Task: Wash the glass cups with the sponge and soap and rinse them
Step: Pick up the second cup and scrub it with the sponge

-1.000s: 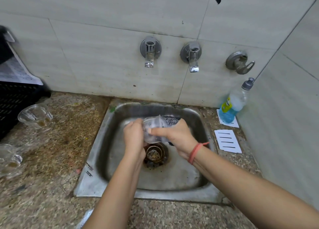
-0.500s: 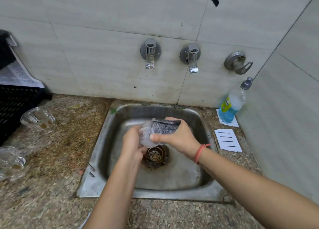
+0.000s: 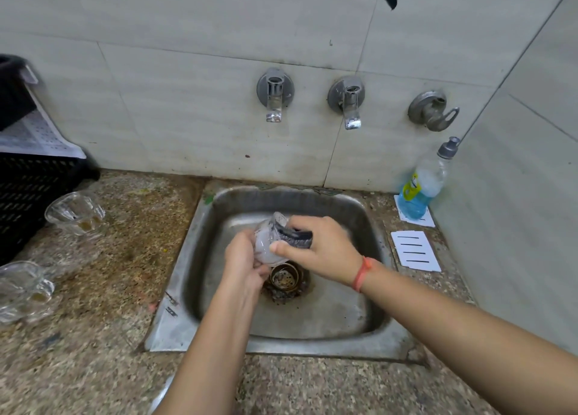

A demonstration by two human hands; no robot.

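Over the steel sink point(image 3: 175, 317), left hand point(image 3: 242, 264) grips one clear glass cup point(image 3: 266, 242); right hand point(image 3: 325, 252) pinches one dark grey sponge point(image 3: 295, 238) against its mouth. Two more glass cups point(image 3: 75, 209) point(image 3: 22, 285) lie along the counter's point(image 3: 125, 258) left edge; one blue soap bottle point(image 3: 420, 186) stands at the back-right corner.

A speckled stone counter point(image 3: 103, 336) has a steel sink point(image 3: 187, 289) set into its middle. Taken from the sink, a far cup point(image 3: 73, 213) sits on the counter at nine o'clock and a near cup point(image 3: 23, 286) at eight, apart from each other. A black crate point(image 3: 28, 195) sits at ten o'clock, just beside the far cup. At two o'clock a soap bottle point(image 3: 420, 186) stands on a white slotted tray point(image 3: 422, 220). A second tray point(image 3: 414, 250) lies at three o'clock.
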